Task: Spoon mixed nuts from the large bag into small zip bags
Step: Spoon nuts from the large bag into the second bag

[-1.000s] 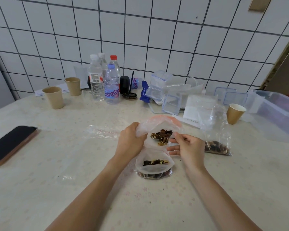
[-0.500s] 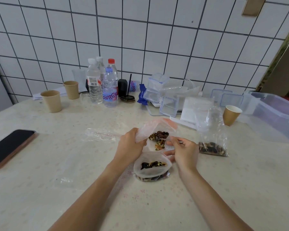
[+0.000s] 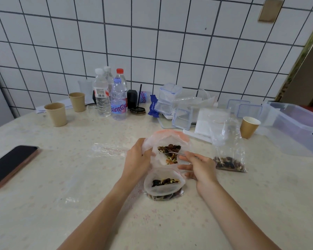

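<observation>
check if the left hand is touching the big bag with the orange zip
Touching. The head view shows the left hand gripping the big bag by its left edge, plastic bunched under the fingers.

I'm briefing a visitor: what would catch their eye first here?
At the table's middle, the left hand holds open a clear bag while the right hand works a spoon among its mixed nuts. An open small bag of nuts sits just below. A dark phone lies far left.

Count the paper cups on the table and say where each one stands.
3. Two brown cups stand far left near the water bottles; one stands right, beside the clear bin. Clutter may hide others.
</observation>
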`<state>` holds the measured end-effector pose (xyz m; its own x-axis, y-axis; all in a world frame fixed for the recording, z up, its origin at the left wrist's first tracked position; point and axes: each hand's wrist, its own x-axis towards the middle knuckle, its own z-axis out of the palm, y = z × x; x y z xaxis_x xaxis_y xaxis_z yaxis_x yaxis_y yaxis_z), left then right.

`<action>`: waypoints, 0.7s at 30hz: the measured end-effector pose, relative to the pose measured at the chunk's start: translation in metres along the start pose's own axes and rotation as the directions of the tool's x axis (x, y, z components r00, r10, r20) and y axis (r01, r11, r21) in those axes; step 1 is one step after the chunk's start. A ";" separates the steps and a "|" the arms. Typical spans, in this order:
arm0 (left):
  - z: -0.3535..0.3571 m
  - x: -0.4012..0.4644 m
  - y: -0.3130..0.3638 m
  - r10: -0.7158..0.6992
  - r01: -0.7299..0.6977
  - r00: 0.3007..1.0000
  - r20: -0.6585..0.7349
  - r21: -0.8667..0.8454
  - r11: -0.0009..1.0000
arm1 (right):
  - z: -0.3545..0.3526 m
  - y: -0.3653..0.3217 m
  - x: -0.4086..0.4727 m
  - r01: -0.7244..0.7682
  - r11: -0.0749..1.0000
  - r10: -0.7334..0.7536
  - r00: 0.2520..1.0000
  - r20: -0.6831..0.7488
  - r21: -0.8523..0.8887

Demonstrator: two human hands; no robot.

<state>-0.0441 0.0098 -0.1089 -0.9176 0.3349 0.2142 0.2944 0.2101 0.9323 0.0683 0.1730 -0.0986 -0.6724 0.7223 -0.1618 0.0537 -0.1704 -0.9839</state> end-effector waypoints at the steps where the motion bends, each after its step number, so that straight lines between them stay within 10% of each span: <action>1: 0.000 0.000 0.000 0.016 -0.016 1.000 -0.001 -0.002 1.000 | -0.002 -0.001 -0.001 -0.009 1.000 0.009 1.000 0.003 0.009; 21: -0.044 -0.035 0.020 0.159 -0.121 0.985 -0.072 0.372 0.920 | -0.065 -0.043 -0.056 0.162 0.986 -0.154 0.971 0.185 -0.029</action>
<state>-0.0182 -0.0381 -0.0846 -0.8760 0.2970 0.3800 0.4815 0.4943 0.7237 0.1517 0.1835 -0.0525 -0.7978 0.6029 0.0082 -0.0345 -0.0321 -0.9989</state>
